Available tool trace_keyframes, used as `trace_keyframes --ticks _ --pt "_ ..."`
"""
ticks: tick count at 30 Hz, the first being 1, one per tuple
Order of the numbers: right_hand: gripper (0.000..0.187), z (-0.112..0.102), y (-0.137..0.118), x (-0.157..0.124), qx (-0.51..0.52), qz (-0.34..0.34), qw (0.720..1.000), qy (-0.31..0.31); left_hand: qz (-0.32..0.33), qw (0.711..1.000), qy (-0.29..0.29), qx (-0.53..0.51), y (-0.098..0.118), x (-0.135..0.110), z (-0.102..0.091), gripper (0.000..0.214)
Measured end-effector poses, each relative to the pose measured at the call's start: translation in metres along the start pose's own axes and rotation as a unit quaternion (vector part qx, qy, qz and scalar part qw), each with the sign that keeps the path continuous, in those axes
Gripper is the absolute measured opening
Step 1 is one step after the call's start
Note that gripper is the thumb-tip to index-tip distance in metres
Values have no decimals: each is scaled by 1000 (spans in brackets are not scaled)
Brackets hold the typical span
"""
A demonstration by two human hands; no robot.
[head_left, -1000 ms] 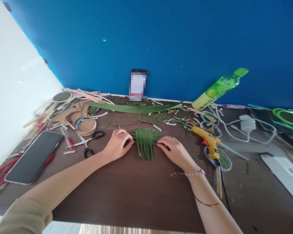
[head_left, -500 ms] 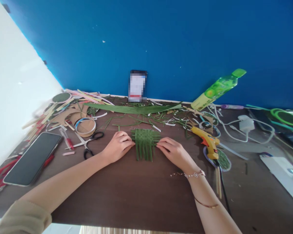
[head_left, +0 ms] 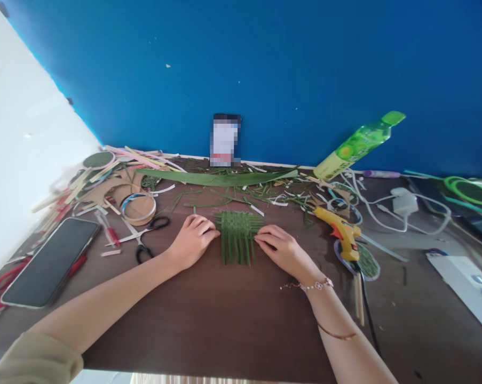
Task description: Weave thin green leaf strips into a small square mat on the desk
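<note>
A small mat woven from green leaf strips [head_left: 237, 234] lies flat on the dark brown table [head_left: 224, 314], loose strip ends pointing toward me. My left hand [head_left: 192, 239] rests at its left edge, fingers curled and pinching the strips there. My right hand [head_left: 281, 248] sits at the right edge, fingertips pressed on the strip ends. A bracelet circles my right wrist.
A long green leaf [head_left: 220, 177] and leaf scraps lie behind the mat. Scissors [head_left: 144, 234], a tape roll [head_left: 139, 207] and a dark phone [head_left: 50, 261] are at left. A yellow glue gun [head_left: 340, 229], green bottle [head_left: 356, 145] and white cables [head_left: 404, 205] are at right.
Both hands have stayed at the mat's edges with only small finger shifts. The view has drifted slightly; the mat sits about where it was.
</note>
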State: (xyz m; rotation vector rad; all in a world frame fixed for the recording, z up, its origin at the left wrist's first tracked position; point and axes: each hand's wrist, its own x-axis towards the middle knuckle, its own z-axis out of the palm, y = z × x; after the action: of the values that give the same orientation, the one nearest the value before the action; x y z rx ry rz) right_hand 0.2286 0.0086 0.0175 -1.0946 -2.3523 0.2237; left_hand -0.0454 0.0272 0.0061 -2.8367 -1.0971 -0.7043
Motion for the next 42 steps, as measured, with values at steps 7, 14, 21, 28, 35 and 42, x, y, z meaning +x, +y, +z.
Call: trace_keyframes --ticks 7,14,21,28,35,42 --pt "20 -1 1 2 -25 -4 1000 3 5 1000 6 -21 1 4 0 20" --pt "18 2 1 2 -33 -4 999 6 -18 1000 -5 12 1 3 2 17" --pt "19 3 1 2 -31 7 999 5 -27 1000 -11 4 0 4 4 19" --pt "21 3 0 2 -29 15 999 10 -29 1000 -7 11 1 4 2 19" --pt "23 5 0 3 -33 15 999 13 -35 999 -6 11 2 5 1 19" --pt "13 -3 -4 3 -61 22 998 18 -31 999 36 -8 9 5 -10 21"
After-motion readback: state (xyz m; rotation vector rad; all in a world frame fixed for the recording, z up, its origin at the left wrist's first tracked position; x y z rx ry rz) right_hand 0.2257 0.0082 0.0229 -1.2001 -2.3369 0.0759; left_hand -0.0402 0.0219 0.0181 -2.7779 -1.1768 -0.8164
